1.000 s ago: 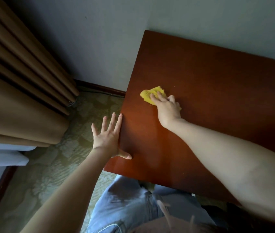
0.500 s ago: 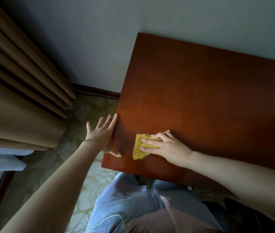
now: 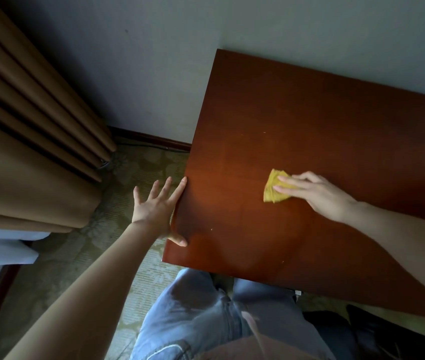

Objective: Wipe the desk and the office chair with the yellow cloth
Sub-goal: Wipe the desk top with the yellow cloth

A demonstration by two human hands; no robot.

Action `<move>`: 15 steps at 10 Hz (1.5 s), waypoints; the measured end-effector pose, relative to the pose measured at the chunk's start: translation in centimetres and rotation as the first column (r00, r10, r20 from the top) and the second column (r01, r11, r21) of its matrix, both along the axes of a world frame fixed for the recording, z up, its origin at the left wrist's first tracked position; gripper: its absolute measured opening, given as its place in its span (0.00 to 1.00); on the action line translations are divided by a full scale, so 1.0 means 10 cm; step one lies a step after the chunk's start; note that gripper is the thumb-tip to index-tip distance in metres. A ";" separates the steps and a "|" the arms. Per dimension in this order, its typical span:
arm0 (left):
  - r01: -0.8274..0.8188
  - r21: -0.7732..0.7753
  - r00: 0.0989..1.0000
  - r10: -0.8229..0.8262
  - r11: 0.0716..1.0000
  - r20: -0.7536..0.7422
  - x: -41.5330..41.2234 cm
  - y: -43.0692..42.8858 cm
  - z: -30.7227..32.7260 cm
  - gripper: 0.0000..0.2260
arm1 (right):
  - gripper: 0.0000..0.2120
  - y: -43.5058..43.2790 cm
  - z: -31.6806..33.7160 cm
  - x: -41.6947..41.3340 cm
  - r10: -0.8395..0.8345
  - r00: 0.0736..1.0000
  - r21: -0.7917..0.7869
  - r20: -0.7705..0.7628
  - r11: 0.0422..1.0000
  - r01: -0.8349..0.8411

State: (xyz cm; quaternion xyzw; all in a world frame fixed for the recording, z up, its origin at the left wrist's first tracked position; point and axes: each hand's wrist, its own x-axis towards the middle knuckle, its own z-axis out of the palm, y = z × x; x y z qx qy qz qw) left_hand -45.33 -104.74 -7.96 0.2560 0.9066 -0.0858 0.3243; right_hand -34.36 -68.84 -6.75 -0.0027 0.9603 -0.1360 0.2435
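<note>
The reddish-brown wooden desk [image 3: 323, 131] fills the right half of the view, its back edge against the wall. On its top lies the small crumpled yellow cloth [image 3: 273, 189], and my right hand [image 3: 318, 193] presses it flat with straight fingers. My left hand [image 3: 158, 211] is spread open against the desk's left edge, thumb on the top near the front corner. A dark shape at the bottom right may be the office chair [image 3: 377, 333]; it is too dark to tell.
Brown pleated curtains [image 3: 32, 141] hang at the left over a patterned carpet [image 3: 138, 172]. A grey wall [image 3: 167, 61] with a dark skirting board stands behind. My legs in blue jeans [image 3: 201, 315] are below the desk's front edge.
My right hand slid the cloth from the far left part of the desk down to the front corner, then right and back toward the middle. The left hand stayed at the desk's edge.
</note>
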 end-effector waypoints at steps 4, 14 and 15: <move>0.012 0.034 1.000 -0.012 0.999 -0.012 0.04 -0.06 0.02 0.64 | 0.35 -1.33 -0.22 -0.79 -0.274 0.937 0.091 -0.215 0.950 0.299; 0.179 0.032 0.983 -0.177 0.983 -0.052 -0.34 0.44 0.05 0.57 | 0.38 0.24 -0.20 -0.61 0.109 0.958 0.041 -0.263 0.994 -0.102; 0.177 0.040 0.983 -0.175 0.983 -0.046 -0.36 0.42 0.04 0.56 | 0.37 0.26 -0.20 -1.01 -0.076 0.963 0.039 -0.259 0.995 0.089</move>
